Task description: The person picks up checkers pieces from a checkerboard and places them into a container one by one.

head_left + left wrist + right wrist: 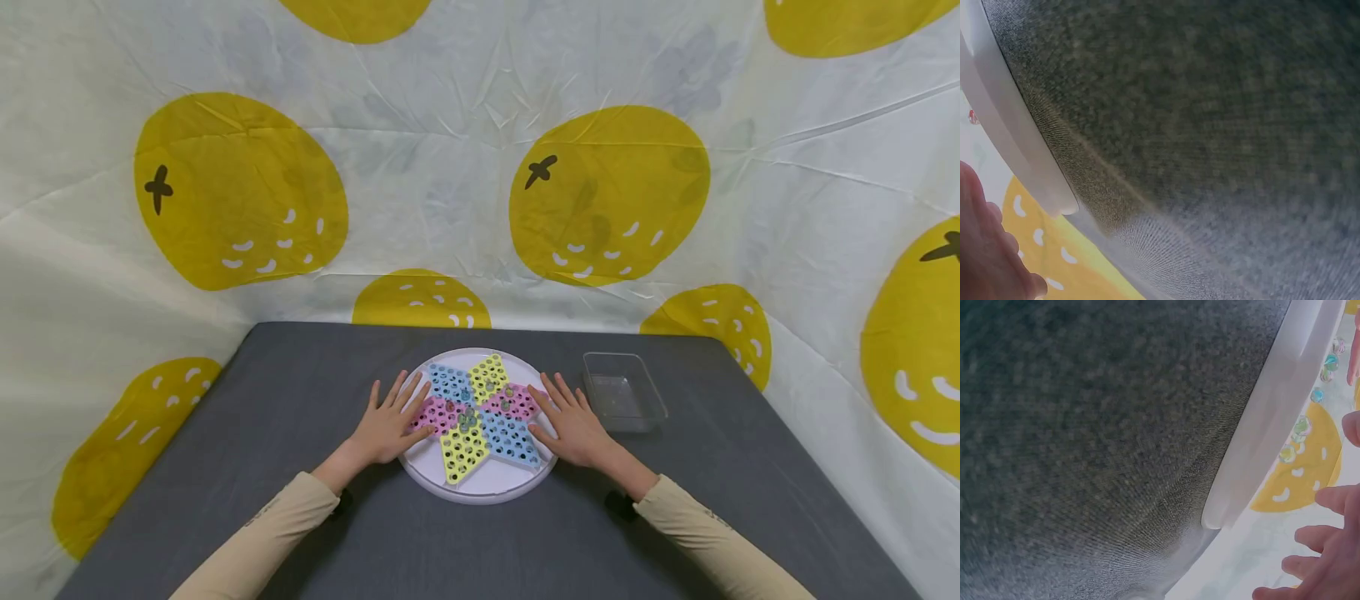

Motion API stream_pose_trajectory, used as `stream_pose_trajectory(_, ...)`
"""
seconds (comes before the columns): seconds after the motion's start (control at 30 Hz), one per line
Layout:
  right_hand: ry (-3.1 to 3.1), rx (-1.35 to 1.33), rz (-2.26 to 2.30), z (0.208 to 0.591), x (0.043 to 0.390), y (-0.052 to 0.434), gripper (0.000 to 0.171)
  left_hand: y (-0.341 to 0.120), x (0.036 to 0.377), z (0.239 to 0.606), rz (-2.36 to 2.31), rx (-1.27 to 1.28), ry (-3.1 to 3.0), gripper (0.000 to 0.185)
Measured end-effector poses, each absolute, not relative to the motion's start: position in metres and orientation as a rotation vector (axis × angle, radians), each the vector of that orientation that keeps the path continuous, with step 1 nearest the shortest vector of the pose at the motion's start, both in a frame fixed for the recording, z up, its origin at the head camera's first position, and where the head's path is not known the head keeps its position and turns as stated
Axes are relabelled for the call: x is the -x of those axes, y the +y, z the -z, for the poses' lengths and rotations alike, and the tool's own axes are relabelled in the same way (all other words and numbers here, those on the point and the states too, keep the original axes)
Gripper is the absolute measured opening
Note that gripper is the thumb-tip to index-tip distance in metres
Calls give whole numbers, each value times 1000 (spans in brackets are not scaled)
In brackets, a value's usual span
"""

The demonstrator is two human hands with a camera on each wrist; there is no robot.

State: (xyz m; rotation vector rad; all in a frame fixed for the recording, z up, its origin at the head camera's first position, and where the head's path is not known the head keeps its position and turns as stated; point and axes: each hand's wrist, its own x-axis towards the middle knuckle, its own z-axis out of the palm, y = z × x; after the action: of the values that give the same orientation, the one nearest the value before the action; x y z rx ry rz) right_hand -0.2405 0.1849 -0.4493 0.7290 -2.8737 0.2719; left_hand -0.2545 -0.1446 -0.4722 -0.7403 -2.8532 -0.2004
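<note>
A round white Chinese checkers board with a star of pink, yellow and blue hole panels lies on the dark table. Several glass marbles sit around the star's middle, and their tops show above the rim in the right wrist view. My left hand, fingers spread and straight, is at the board's left edge and overlaps a pink panel. At the right edge my right hand is spread the same way, its fingers over the pink and blue panels. Neither hand holds anything.
To the right of the board, just beyond my right hand, stands a clear plastic box. The grey cloth-covered table reaches back to a white curtain printed with yellow fruit.
</note>
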Motion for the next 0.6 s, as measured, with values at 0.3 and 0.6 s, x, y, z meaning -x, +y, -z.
stream_pose_trajectory(0.3, -2849, -738, -279, 449, 241, 184, 61, -144, 255, 472, 199, 734, -2855, 73)
stream_pose_trajectory(0.6, -2834, -741, -301, 445, 242, 182, 59, -145, 254, 470, 198, 750, -2862, 72)
